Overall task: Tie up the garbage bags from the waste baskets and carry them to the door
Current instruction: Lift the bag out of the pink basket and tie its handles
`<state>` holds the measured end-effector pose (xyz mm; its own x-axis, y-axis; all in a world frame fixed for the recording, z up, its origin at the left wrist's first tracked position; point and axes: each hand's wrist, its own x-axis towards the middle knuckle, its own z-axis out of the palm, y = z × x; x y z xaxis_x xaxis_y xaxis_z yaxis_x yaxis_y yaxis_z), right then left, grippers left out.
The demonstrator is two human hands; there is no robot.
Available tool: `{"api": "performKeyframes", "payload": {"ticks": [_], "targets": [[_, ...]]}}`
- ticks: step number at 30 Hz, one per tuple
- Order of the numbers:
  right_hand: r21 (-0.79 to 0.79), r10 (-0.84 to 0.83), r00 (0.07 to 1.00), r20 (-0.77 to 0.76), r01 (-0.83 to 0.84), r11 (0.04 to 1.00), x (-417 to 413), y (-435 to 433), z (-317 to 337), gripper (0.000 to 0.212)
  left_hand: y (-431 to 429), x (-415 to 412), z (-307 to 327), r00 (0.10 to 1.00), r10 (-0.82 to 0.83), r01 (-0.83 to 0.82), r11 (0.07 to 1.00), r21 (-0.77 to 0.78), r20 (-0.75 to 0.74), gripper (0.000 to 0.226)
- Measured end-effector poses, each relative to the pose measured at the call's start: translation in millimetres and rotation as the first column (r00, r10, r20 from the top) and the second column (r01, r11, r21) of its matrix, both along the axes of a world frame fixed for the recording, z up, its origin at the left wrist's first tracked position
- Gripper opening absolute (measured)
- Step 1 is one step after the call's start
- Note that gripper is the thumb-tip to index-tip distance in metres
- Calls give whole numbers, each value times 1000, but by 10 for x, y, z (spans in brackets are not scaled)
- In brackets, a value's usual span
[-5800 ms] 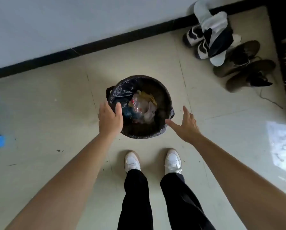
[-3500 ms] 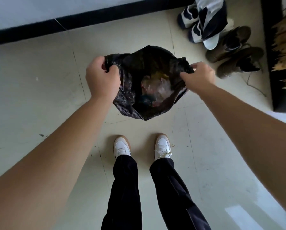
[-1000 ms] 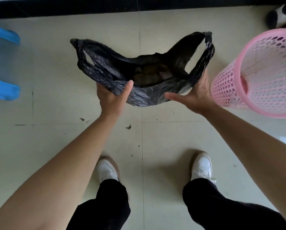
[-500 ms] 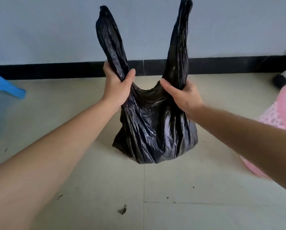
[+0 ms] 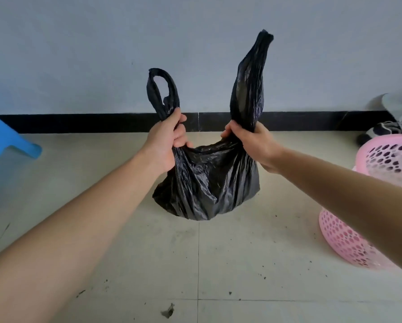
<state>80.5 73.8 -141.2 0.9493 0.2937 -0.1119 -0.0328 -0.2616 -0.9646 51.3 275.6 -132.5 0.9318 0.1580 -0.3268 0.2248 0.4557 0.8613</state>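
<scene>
Gripping the black garbage bag by its two handles, the left hand and the right hand each have their fingers curled tight round one twisted strip. The bag hangs between them, low over the tiled floor; whether its bottom touches cannot be told. The handles stand free above the fists, not yet knotted. If one fist loosens while crossing them, the mouth may gape and rubbish spill. A hard pull may tear the thin plastic. The tilted pink waste basket, near the right forearm, could be knocked.
</scene>
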Motion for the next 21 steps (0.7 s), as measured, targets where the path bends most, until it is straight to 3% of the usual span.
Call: {"api": "performKeyframes", "payload": {"ticks": [1, 3, 6, 8, 11, 13, 15, 17, 21], "targets": [[-18, 27, 999, 30, -27, 999, -8, 9, 78, 26, -7, -13, 43, 999, -53, 53, 999, -3, -3, 16], [-232, 145, 981, 131, -112, 966, -48, 3, 189, 25, -40, -43, 127, 988, -156, 157, 987, -46, 18, 10], [-551, 337, 917, 215, -171, 817, -139, -36, 201, 22, -55, -76, 103, 937, -336, 336, 942, 11, 96, 30], [-617, 399, 900, 178, -214, 758, -159, -92, 184, 17, -37, -97, 39, 876, -464, 460, 886, 61, 130, 37], [-732, 495, 865, 78, -288, 617, -158, -140, 184, 25, -23, -129, -2, 796, -595, 596, 803, 33, 109, 36], [-810, 567, 822, 48, -300, 503, -158, -114, 180, 27, -75, -133, 3, 790, -612, 608, 790, 82, 39, 51], [-853, 606, 794, 42, -287, 435, -144, -86, 156, 31, -159, -133, 24, 824, -567, 561, 812, 160, -9, 42], [-822, 583, 813, 17, -321, 471, -113, -119, 133, 32, -204, -133, 15, 869, -494, 492, 861, 132, -15, 27], [-589, 487, 871, -66, -428, 686, -48, -369, 123, 35, -104, -122, -90, 925, -381, 380, 921, -81, 12, 29]]}}
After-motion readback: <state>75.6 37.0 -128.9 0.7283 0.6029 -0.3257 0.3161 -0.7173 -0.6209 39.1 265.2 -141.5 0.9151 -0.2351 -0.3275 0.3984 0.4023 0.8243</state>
